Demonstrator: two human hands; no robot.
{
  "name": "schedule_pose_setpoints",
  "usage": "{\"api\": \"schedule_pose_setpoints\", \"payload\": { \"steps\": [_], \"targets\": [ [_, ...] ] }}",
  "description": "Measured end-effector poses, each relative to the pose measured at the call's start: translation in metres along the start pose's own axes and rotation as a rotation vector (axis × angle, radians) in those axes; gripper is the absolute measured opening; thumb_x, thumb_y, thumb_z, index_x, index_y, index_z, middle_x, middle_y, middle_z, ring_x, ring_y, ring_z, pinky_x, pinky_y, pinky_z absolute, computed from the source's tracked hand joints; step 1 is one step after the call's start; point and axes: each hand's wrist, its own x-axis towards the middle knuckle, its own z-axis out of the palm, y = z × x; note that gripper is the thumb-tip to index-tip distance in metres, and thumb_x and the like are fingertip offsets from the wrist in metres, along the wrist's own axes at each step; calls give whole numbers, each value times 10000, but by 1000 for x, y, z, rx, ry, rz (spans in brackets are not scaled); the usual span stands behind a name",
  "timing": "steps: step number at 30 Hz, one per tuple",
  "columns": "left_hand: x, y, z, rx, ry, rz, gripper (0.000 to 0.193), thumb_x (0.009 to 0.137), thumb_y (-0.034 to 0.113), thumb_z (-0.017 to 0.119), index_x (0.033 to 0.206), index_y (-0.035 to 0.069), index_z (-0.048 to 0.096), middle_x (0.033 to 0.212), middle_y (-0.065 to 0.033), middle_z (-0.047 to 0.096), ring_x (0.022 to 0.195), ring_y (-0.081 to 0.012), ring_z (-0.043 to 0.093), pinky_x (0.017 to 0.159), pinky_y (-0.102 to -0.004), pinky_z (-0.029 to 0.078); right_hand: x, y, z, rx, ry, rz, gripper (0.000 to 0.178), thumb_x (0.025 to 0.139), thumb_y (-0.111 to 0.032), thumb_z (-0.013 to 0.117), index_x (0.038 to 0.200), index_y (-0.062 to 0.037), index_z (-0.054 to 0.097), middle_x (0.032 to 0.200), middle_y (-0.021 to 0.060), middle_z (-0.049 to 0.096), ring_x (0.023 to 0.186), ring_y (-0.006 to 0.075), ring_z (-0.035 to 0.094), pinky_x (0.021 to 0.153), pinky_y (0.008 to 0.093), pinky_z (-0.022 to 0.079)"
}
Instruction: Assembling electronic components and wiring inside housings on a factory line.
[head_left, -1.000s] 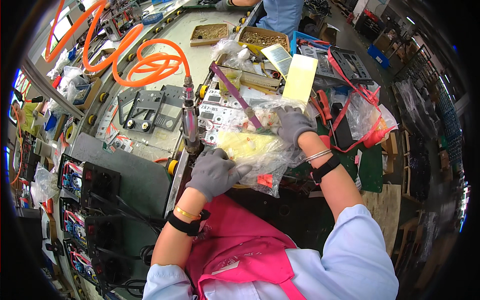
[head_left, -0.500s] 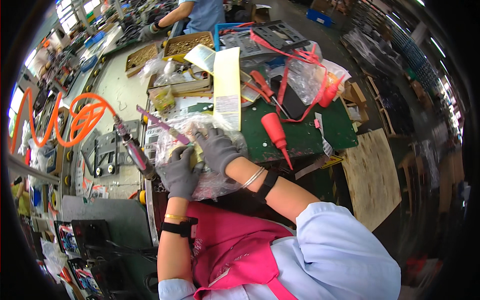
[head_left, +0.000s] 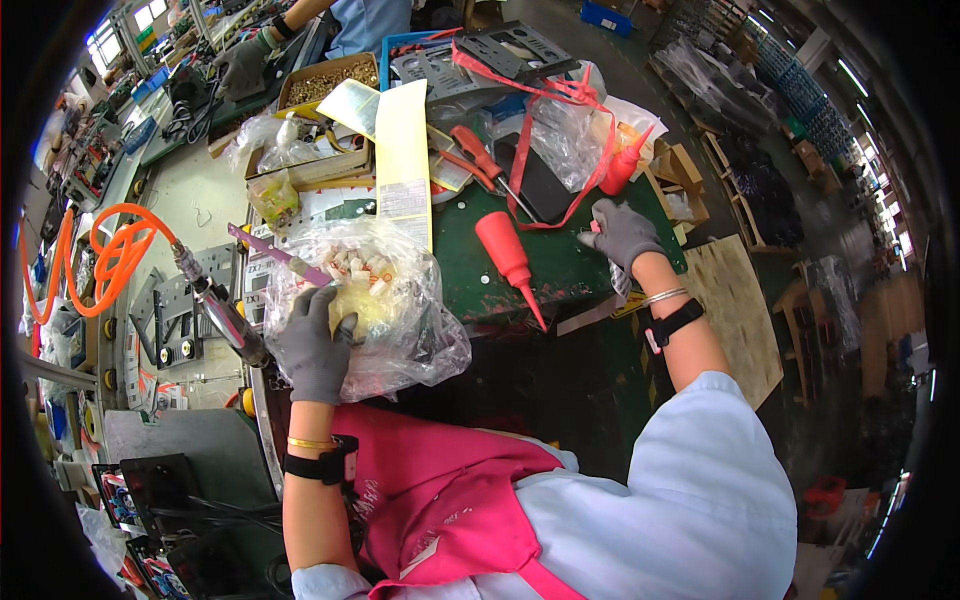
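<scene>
A clear plastic bag (head_left: 430, 335) lies open at the table's front edge, with several small white parts (head_left: 360, 268) and a yellowish patch showing inside. My left hand (head_left: 315, 350), grey-gloved, rests on the bag's left side, thumb spread from the fingers. Its fingertips lie beside the end of a purple strip (head_left: 265, 246) across the bag. Out at the table's right edge, my right hand (head_left: 628, 236), also gloved, has its fingers curled together. A small pink piece (head_left: 595, 227) shows at those fingertips, over a pale hanging strip (head_left: 620, 280); what they grip is hidden.
A red squeeze bottle (head_left: 503, 250) lies between my hands. Behind it are a screwdriver (head_left: 475, 152), a black phone-like slab (head_left: 540, 185) and red ribbon. An air screwdriver (head_left: 228, 320) hangs left on an orange coiled hose. Another person's gloved hand (head_left: 245, 68) works at the far left.
My right hand has left the bag and moved right to the table's edge, its fingers now curled. My left hand stays at the bag, whose white contents now show. The view has shifted.
</scene>
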Motion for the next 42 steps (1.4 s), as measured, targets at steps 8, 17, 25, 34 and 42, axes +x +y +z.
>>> {"api": "schedule_pose_setpoints", "payload": {
  "steps": [8,17,25,34,42],
  "targets": [
    [-7,73,-39,-297,273,245,304,819,176,696,1078,39,615,999,-116,617,783,-228,615,660,-312,519,6,31,12,455,318,-252,246,824,-128,633,1069,-122,618,852,135,664,716,257,654,623,356,511],
    [-14,170,41,-1395,-441,184,722,871,398,644,1369,-32,345,1266,-144,503,1159,-246,511,983,-331,399,-58,-63,-104,1611,58,-480,203,882,-38,572,1076,5,612,820,14,645,605,51,576,532,187,469],
    [-20,149,58,-1968,-862,12,758,876,544,532,1354,-23,374,1156,-136,562,1077,-242,568,952,-395,430,17,-157,-92,1925,-184,-521,130,886,-27,570,1004,8,613,817,87,675,621,132,653,517,245,556],
    [-16,118,51,-2056,-693,-448,588,940,445,475,1294,-23,432,1073,-160,613,991,-257,621,859,-385,516,44,-156,-15,543,594,-603,251,831,-45,606,1082,-34,596,897,79,641,859,190,662,740,303,552],
    [-14,109,55,-1939,-700,-525,599,950,580,318,1205,60,469,1053,-177,625,823,-228,640,705,-356,541,-80,-99,-17,982,45,-734,223,890,-225,618,894,-4,649,783,52,619,730,122,580,676,274,462]
  ]
}}
